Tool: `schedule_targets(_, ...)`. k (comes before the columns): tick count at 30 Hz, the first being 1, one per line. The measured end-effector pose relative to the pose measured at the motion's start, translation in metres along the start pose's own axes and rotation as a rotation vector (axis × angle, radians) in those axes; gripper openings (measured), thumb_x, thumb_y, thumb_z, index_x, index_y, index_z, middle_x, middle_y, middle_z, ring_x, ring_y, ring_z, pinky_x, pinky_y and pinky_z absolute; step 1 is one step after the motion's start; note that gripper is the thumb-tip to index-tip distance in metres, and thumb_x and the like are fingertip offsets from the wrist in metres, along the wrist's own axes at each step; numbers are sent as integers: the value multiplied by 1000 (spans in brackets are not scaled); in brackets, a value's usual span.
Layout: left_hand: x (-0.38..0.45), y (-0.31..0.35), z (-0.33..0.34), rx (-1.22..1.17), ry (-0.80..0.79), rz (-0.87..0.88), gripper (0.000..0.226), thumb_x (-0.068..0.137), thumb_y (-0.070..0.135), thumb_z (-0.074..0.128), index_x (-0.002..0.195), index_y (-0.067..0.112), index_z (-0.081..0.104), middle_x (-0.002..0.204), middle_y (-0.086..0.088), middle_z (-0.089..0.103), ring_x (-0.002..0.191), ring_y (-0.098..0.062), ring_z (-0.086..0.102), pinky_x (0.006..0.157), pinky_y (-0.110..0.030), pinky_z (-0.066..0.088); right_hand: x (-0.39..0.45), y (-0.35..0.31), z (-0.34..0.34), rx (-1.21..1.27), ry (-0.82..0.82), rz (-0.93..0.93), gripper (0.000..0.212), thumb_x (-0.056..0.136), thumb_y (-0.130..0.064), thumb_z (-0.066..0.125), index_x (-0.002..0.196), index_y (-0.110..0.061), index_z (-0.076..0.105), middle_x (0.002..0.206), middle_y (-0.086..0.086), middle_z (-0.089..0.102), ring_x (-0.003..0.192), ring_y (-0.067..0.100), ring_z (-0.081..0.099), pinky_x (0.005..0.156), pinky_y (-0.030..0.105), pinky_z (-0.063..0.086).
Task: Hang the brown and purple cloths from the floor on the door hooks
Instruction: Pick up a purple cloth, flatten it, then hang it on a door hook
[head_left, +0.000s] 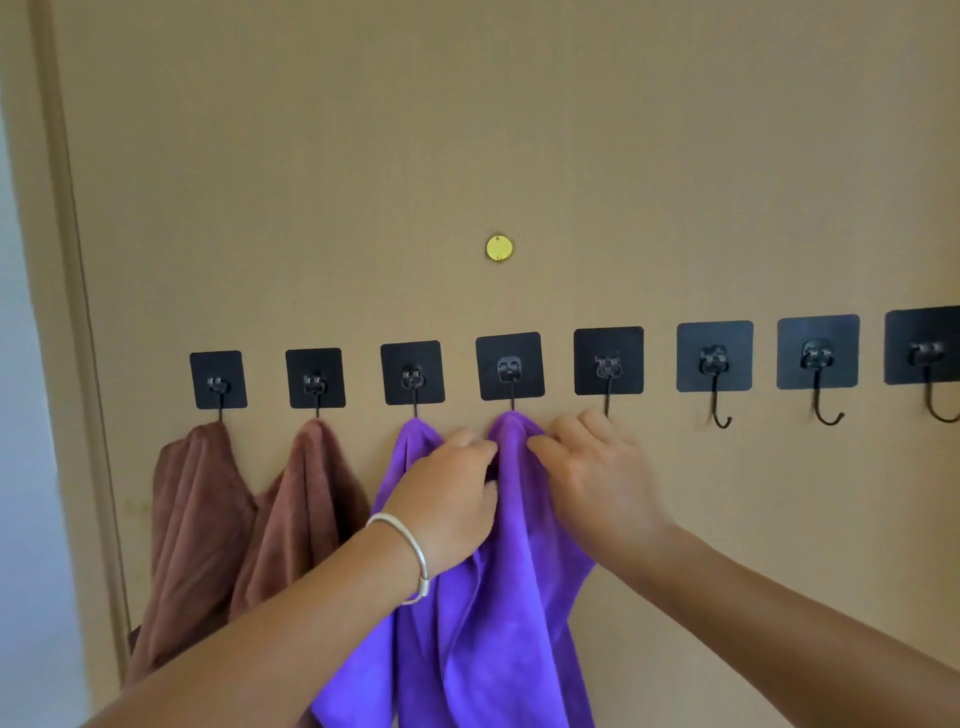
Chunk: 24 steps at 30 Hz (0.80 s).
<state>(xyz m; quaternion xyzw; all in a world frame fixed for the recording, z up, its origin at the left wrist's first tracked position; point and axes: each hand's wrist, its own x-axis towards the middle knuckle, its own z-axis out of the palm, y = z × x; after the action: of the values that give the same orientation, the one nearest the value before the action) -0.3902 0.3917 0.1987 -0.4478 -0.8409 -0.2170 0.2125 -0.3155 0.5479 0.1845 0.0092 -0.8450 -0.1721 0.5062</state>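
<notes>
Two hooks just left of the left hand (451, 499) were already draped with the brown cloth (218, 519), while the purple cloth (488, 597) was pinched between the left hand and the right hand (592, 467), its fold seated on the hook (511, 374) directly above the fingers. The last hanging step was judged under way. Next, both pinches would need to be released gently so the fold is not dragged off.

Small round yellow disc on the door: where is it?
Head view, centre: the small round yellow disc sits on the door, above the fourth black hook from the left.
</notes>
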Motion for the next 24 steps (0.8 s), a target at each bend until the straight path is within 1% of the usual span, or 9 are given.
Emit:
schedule_targets(3, -12, -2, 4, 175, 106, -39, 36, 95, 39, 41, 125, 21, 48, 127, 3, 42, 103, -23, 58, 87, -39, 48, -17, -10, -4, 216, -191, 191, 33, 86, -12, 58, 118, -16, 63, 101, 2, 63, 82, 26, 61, 65, 38, 52)
schedule_targets(6, -16, 3, 21, 51, -24, -114, 33, 96, 44, 37, 118, 21, 47, 123, 0, 46, 107, -25, 55, 90, -39, 45, -31, -19, 1, 406, -253, 348, 47, 92, -24, 53, 138, -23, 44, 126, -5, 52, 104, 18, 57, 84, 28, 48)
schedule_targets(11, -22, 12, 52, -669, 82, -168, 12, 95, 25, 46, 103, 29, 54, 103, 8, 60, 99, -11, 57, 86, -27, 44, -42, -24, 8, 641, -206, 512, 47, 92, -19, 54, 139, -20, 45, 132, -7, 48, 116, 11, 50, 99, 28, 43)
schedule_targets(13, -28, 16, 59, -1101, 8, -248, 19, 96, 20, 48, 105, 32, 61, 102, 9, 69, 99, -6, 63, 86, -23, 46, -44, -27, 9, 719, -180, 591, 47, 93, -20, 54, 139, -21, 45, 131, -8, 49, 117, 7, 50, 101, 30, 42)
schedule_targets(15, -34, 16, 64, -1337, -105, -346, 21, 99, 26, 46, 109, 28, 65, 106, 7, 71, 104, -8, 65, 90, -28, 48, -45, -30, 10, 740, -162, 638, 48, 93, -23, 54, 139, -21, 44, 131, -10, 48, 117, 4, 48, 103, 30, 40)
schedule_targets(19, -41, 6, 67, -982, -5, -383, 23, 97, 38, 44, 107, 30, 63, 107, 15, 68, 107, -4, 60, 96, -28, 46, -56, -41, 12, 677, -188, 614, 50, 93, -32, 53, 141, -23, 41, 135, -12, 43, 120, 4, 46, 103, 29, 40)
schedule_targets(20, -43, 3, 64, -898, 26, -346, 21, 97, 36, 44, 113, 34, 58, 116, 20, 63, 114, -2, 56, 101, -26, 42, -59, -43, 12, 638, -204, 592, 52, 93, -35, 53, 142, -24, 39, 137, -14, 41, 122, 4, 44, 102, 27, 40)
schedule_targets(22, -50, -1, 58, -745, 69, -268, 41, 97, 31, 45, 138, 34, 40, 135, 23, 42, 130, 3, 37, 108, -16, 25, -64, -46, 12, 564, -253, 564, 56, 93, -41, 51, 145, -27, 34, 141, -17, 35, 127, 2, 40, 102, 20, 38)
schedule_targets(24, -58, -3, 54, -605, 147, -180, 56, 97, 29, 46, 148, 29, 23, 142, 23, 27, 131, 11, 20, 106, -5, 10, -70, -50, 11, 506, -289, 542, 58, 93, -45, 49, 146, -30, 31, 145, -18, 32, 131, 1, 34, 102, 15, 33)
